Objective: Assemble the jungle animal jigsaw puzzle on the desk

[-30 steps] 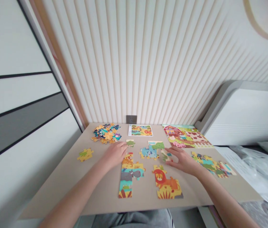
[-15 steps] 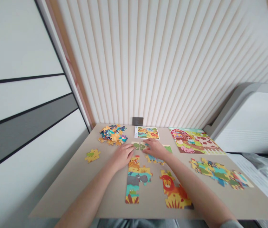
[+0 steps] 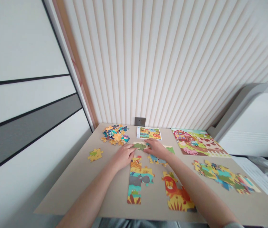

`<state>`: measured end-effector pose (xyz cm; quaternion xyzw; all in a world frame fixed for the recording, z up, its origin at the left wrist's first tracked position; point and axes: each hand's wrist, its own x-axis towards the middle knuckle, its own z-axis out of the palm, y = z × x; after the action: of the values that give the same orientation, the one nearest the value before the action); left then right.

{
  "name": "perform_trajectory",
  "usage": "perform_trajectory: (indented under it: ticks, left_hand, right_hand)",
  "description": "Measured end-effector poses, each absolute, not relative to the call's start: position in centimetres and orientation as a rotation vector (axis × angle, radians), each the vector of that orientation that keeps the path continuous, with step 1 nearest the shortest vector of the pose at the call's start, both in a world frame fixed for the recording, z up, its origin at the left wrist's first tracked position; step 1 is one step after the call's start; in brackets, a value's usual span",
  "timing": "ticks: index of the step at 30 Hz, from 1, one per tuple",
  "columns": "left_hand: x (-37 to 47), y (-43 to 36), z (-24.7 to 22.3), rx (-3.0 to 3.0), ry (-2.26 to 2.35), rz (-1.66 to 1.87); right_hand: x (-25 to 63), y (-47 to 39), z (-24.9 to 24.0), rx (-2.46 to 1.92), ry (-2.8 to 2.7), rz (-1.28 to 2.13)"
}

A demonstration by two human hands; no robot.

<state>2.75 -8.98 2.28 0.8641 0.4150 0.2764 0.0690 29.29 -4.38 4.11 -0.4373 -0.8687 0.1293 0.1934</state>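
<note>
My left hand (image 3: 125,154) grips the left edge of a pale jigsaw piece with a green tree (image 3: 137,145). On the other side, my right hand (image 3: 157,148) has its fingers closed on the matching tree piece (image 3: 143,146). The two pieces lie edge to edge with no visible gap. Just below is a joined strip with a leopard and a hippo (image 3: 135,180). An elephant section (image 3: 156,159) lies partly under my right hand. A lion section (image 3: 176,193) lies nearer me, beside my right forearm.
A heap of loose pieces (image 3: 116,134) is at the back left, with a yellow piece (image 3: 95,154) in front. Against the wall lies a picture card (image 3: 149,133). A farm puzzle (image 3: 198,142) and more loose pieces (image 3: 224,175) occupy the right of the table.
The gap between the two tree pieces has closed as my hands brought them together. The whole view has shifted slightly.
</note>
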Motion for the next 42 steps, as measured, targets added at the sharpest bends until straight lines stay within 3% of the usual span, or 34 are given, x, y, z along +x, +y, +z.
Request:
perform_trajectory:
  ticks: [42]
  left_hand:
    - [2.6,-8.7,2.2,2.619,1.233,0.804]
  right_hand:
    - [27.4,-4.1,4.6,-1.425,-2.469,0.356]
